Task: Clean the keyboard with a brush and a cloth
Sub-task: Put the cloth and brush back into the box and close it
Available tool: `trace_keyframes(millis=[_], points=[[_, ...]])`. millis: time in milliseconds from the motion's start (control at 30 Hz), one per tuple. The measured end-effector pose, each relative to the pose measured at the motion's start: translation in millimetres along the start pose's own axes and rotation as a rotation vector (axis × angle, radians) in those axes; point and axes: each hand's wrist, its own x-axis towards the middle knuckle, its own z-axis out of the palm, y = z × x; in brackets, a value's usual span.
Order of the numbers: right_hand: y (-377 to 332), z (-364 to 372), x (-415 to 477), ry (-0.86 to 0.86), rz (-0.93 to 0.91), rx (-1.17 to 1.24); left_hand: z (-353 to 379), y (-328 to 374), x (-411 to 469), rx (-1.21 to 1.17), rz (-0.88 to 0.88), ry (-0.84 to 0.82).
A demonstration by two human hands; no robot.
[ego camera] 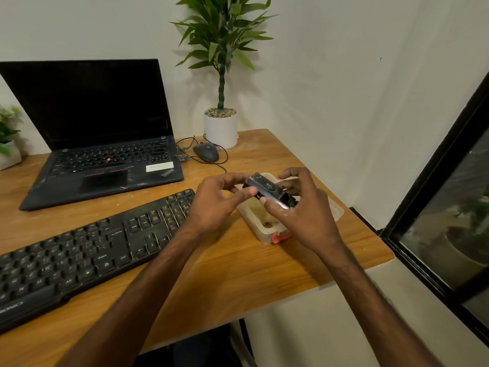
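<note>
A black full-size keyboard (87, 250) lies slanted across the wooden desk (238, 266) at the left. Over a translucent plastic container (267, 229) at the right, both hands hold a small black brush case with a clear lid (267, 190). My left hand (219, 202) pinches its left end between thumb and fingers. Fingers of my right hand (304, 207) curl round its right end and underside. The container's inside shows something pale and a red item at its near edge; no cloth is plainly visible.
An open black laptop (105, 144) sits behind the keyboard. A wired black mouse (206, 152) and a potted plant in a white pot (221, 125) stand at the back. A second small plant (8, 139) is at the far left. The desk's right edge borders a dark window frame (434, 181).
</note>
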Motion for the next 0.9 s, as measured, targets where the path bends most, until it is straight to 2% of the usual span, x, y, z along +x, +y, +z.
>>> trace_keyframes(millis=[100,200,333,567,833,900], points=[[-6.8,8.3,9.9,0.043,0.032,-0.287,6.3,-2.1,8.1,0.257,0.031,0.106],[-12.0,19.9,17.4,-0.01,0.059,-0.507,10.3,-11.8,10.0,0.555,0.028,0.0],[-17.4,25.6,22.2,-0.156,0.125,-0.635,12.1,-23.3,-3.0,0.571,0.031,-0.06],[-19.7,0.6,27.4,-0.428,0.255,-0.452,13.1,-24.4,-9.7,0.665,0.053,-0.085],[-13.9,0.4,18.3,-0.335,0.198,-0.393,15.1,-22.5,-13.8,0.638,0.027,-0.11],[-11.5,-5.8,11.4,-0.233,0.161,-0.313,15.9,-22.0,-17.8,0.592,0.015,-0.127]])
